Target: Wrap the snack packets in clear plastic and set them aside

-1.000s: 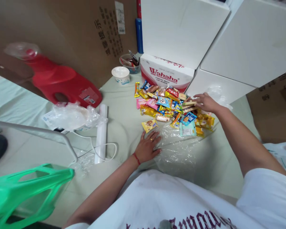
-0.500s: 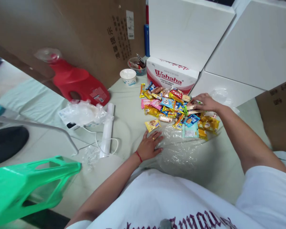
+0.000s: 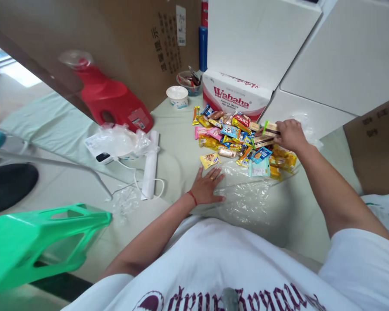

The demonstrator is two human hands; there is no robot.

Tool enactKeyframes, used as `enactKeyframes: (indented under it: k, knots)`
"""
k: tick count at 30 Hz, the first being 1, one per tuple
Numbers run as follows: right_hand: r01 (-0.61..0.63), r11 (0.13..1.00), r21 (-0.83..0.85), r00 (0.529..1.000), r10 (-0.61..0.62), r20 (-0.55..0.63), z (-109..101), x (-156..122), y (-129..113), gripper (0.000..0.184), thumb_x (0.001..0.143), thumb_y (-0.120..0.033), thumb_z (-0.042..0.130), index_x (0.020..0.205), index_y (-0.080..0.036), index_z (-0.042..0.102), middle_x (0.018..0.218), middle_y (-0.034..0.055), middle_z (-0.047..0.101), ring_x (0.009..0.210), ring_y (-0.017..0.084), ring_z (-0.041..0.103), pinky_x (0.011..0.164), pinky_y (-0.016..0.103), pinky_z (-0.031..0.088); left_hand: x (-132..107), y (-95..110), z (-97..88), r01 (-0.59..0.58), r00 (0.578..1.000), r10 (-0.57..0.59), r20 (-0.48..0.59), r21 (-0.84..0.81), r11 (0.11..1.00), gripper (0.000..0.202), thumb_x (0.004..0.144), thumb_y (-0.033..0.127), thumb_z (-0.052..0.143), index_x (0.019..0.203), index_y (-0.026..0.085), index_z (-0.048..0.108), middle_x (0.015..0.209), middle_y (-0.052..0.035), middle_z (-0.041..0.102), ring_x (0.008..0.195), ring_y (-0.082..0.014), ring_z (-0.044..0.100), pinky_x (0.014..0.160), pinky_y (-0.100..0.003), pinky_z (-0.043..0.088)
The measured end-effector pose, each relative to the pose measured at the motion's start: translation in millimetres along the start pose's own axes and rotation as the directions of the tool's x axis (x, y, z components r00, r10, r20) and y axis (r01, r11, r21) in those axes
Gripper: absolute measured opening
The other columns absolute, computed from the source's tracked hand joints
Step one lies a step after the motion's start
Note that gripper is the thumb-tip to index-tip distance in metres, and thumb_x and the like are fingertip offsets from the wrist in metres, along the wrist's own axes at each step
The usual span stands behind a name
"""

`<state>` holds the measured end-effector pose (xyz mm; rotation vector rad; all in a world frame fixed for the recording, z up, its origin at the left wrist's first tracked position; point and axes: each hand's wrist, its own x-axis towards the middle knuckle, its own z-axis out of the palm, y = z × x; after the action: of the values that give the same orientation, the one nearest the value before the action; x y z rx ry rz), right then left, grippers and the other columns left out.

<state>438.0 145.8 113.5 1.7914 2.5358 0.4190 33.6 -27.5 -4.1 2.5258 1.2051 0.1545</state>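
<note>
Before the Wahaha carton (image 3: 233, 97), your right hand (image 3: 291, 134) pinches a wafer packet (image 3: 271, 128); farther from it, your left hand (image 3: 208, 187), spread and empty, apparently braces you.

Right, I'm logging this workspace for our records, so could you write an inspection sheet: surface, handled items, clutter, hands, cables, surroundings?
Surface: pale green covering.
Handled items: heap of wrapped snacks before a red-and-white box; yellow packet at its near edge.
Clutter: clear plastic sheet, white cup, bowl of packets, red jug, white roll.
Hands: left hand spread, palm down, near the yellow packet; right hand grips a cream-and-brown packet.
Cables: white cable looped by the white roll.
Surroundings: brown cardboard and white panels behind; green plastic frame at left.
</note>
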Motion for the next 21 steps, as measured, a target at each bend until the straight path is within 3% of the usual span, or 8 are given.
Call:
enactKeyframes:
  k: [2,5,8,13,16,18,21]
  knots:
    - [-0.087,0.995,0.055,0.996,0.088,-0.015,-8.3,-7.2,4.7,0.063,0.087,-0.040,0.054,0.141,-0.007,0.054,0.117,0.0224,0.062,0.108,0.040,0.051,0.098,0.050,0.038,-0.4,-1.5,1.4,-0.013,1.000,0.013,-0.004,0.006,1.000,0.100,0.080,0.077,0.064,0.162,0.026,0.036,0.172,-0.0147,0.029,0.157,-0.0390,0.029,0.124,-0.073,-0.003]
    - [-0.093,0.991,0.096,0.996,0.095,-0.006,-16.2,-9.3,3.2,0.064,0.088,-0.041,0.053,0.143,-0.007,0.052,0.118,0.0215,0.062,0.108,0.038,0.052,0.096,0.047,0.041,-1.3,-3.1,2.1,-0.029,0.999,0.029,-0.021,0.010,1.000,0.097,0.082,0.076,0.064,0.162,0.027,0.037,0.171,-0.0152,0.031,0.157,-0.0384,0.030,0.125,-0.071,0.000]
    - [0.018,0.998,0.053,0.998,-0.020,0.051,-12.0,-1.7,-5.7,0.065,0.085,-0.038,0.057,0.145,-0.012,0.054,0.128,0.0215,0.062,0.120,0.041,0.048,0.101,0.051,0.039,-2.1,-3.4,1.5,-0.042,0.999,0.042,-0.035,0.014,0.999,0.095,0.083,0.074,0.064,0.161,0.027,0.038,0.170,-0.0152,0.032,0.156,-0.0383,0.030,0.126,-0.070,0.003]
    - [0.214,0.977,-0.018,0.953,-0.205,0.222,18.5,11.9,-20.6,0.065,0.081,-0.028,0.059,0.146,-0.022,0.056,0.141,0.0166,0.060,0.134,0.039,0.040,0.115,0.063,0.022,-1.6,-1.1,1.3,-0.010,1.000,0.010,-0.014,0.012,1.000,0.099,0.081,0.077,0.064,0.162,0.029,0.036,0.171,-0.0136,0.031,0.158,-0.0385,0.027,0.125,-0.070,0.000]
    - [0.226,0.972,-0.062,0.960,-0.212,0.183,25.2,13.0,-23.0,0.058,0.084,-0.026,0.058,0.141,-0.017,0.061,0.133,0.0188,0.063,0.128,0.037,0.046,0.117,0.063,0.020,-1.0,-0.2,-0.5,-0.004,1.000,0.004,0.028,-0.003,1.000,0.108,0.076,0.083,0.063,0.164,0.028,0.033,0.172,-0.0149,0.028,0.159,-0.0400,0.024,0.124,-0.071,-0.003]
    - [0.187,0.979,-0.084,0.979,-0.178,0.101,14.5,8.6,-20.8,0.054,0.084,-0.030,0.060,0.136,-0.014,0.065,0.127,0.0202,0.064,0.126,0.039,0.047,0.117,0.063,0.021,-0.7,-0.6,-3.1,-0.007,0.998,0.007,0.057,-0.009,1.000,0.112,0.073,0.084,0.065,0.164,0.027,0.032,0.173,-0.0157,0.025,0.159,-0.0413,0.022,0.124,-0.072,-0.004]
    - [-0.001,1.000,-0.025,1.000,0.000,-0.021,-23.1,-11.6,-17.3,0.056,0.083,-0.043,0.066,0.129,-0.012,0.068,0.122,0.0210,0.063,0.122,0.041,0.050,0.110,0.060,0.033,0.2,-1.5,-7.0,-0.011,0.996,0.012,0.093,-0.014,1.000,0.116,0.072,0.082,0.069,0.165,0.025,0.030,0.174,-0.0164,0.022,0.160,-0.0426,0.019,0.123,-0.073,-0.006]
